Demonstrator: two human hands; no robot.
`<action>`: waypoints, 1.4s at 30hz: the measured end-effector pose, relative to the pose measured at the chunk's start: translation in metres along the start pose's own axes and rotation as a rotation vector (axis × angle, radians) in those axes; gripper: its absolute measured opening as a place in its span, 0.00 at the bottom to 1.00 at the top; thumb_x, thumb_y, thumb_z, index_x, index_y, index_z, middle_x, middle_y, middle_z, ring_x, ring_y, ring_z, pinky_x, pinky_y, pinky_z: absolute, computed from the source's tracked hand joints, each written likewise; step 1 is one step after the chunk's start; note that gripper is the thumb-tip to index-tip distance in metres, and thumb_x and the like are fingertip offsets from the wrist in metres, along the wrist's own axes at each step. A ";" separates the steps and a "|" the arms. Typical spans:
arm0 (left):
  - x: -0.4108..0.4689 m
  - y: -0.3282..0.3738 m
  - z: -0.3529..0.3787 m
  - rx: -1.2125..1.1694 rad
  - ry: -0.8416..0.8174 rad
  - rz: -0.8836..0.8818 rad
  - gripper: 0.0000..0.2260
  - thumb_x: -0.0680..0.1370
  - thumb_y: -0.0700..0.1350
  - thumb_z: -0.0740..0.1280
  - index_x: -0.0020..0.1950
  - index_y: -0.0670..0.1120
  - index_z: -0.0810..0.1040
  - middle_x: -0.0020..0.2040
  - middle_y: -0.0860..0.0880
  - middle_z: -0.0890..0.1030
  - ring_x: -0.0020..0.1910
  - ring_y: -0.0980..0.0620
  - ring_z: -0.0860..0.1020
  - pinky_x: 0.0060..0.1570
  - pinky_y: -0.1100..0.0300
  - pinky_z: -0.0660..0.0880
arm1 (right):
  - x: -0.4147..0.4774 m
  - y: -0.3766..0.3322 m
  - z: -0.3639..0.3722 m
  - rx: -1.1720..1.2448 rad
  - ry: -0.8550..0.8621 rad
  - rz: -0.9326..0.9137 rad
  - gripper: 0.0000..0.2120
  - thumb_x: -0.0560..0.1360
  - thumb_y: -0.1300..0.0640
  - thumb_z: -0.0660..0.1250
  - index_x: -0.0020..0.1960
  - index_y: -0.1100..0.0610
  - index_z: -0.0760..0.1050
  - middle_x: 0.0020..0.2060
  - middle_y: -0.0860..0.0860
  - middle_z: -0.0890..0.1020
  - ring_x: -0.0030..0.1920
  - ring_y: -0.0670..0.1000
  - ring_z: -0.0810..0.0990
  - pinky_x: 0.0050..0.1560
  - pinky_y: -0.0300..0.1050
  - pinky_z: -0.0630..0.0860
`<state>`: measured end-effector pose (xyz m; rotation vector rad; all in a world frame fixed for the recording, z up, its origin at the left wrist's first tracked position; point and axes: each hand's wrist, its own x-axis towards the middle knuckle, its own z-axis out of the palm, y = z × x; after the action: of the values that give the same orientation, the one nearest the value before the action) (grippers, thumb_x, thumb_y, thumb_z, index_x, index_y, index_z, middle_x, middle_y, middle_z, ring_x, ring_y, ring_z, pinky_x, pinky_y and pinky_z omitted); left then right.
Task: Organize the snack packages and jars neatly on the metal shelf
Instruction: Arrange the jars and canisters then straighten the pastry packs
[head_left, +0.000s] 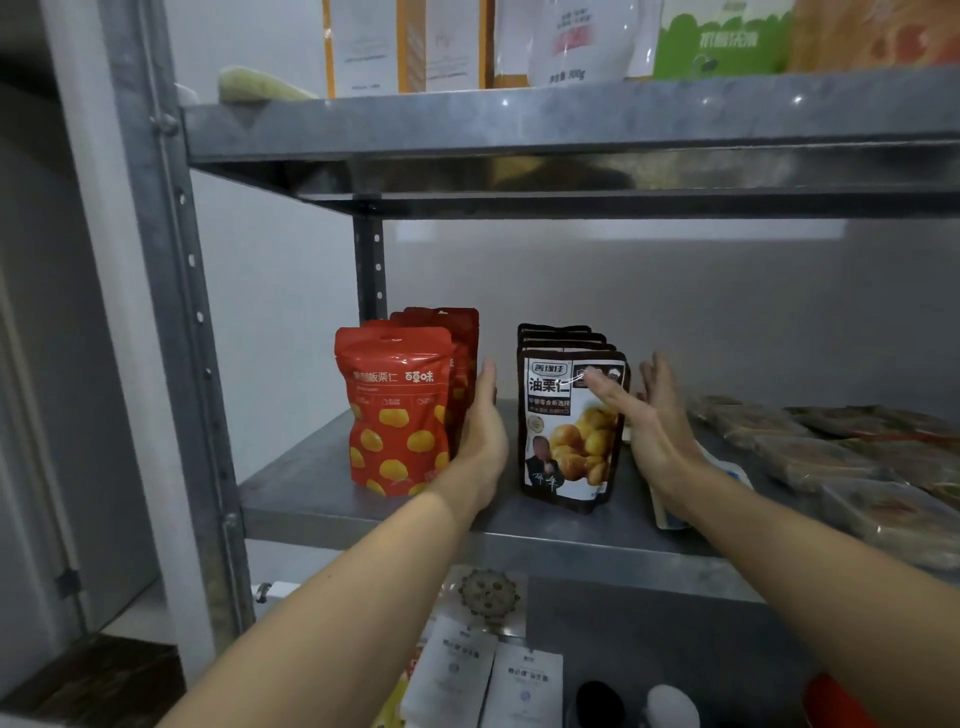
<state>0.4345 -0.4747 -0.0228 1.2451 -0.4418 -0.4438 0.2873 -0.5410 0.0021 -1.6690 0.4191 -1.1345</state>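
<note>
Head view: brackets the dark pouch row (569, 431) (upright, running front to back on the shelf (322, 467)) with both hands flat and empty, left hand (483, 421) beside the red pouches (395, 405), right hand (657, 421) nearer, thumb (605, 389) across its front.

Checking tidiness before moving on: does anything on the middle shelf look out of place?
Yes: a pale pouch lies flat at the shelf front edge, beside the upright dark pouches, unlike the standing rows.
</note>
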 end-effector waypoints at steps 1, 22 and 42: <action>-0.020 0.012 -0.002 0.090 -0.038 0.043 0.37 0.72 0.72 0.58 0.74 0.52 0.66 0.72 0.53 0.68 0.71 0.51 0.66 0.69 0.54 0.58 | -0.001 -0.001 0.000 -0.079 0.066 -0.023 0.49 0.68 0.36 0.71 0.79 0.50 0.48 0.77 0.52 0.59 0.75 0.56 0.60 0.72 0.59 0.59; -0.111 0.045 -0.120 1.259 0.098 0.622 0.13 0.75 0.56 0.64 0.46 0.47 0.77 0.44 0.49 0.80 0.41 0.49 0.77 0.39 0.57 0.73 | -0.120 -0.046 0.086 -0.935 -0.291 -0.121 0.22 0.77 0.51 0.63 0.69 0.58 0.67 0.62 0.57 0.76 0.61 0.58 0.74 0.56 0.50 0.73; -0.043 0.019 -0.146 0.628 -0.096 0.249 0.17 0.77 0.49 0.66 0.65 0.55 0.68 0.59 0.55 0.77 0.54 0.54 0.75 0.50 0.60 0.72 | -0.070 0.013 0.158 -0.433 -0.214 0.225 0.30 0.78 0.49 0.66 0.75 0.50 0.56 0.64 0.49 0.77 0.62 0.53 0.76 0.54 0.43 0.70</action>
<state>0.4799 -0.3296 -0.0464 1.7480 -0.8498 -0.1484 0.3881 -0.4087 -0.0463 -2.0330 0.7328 -0.7209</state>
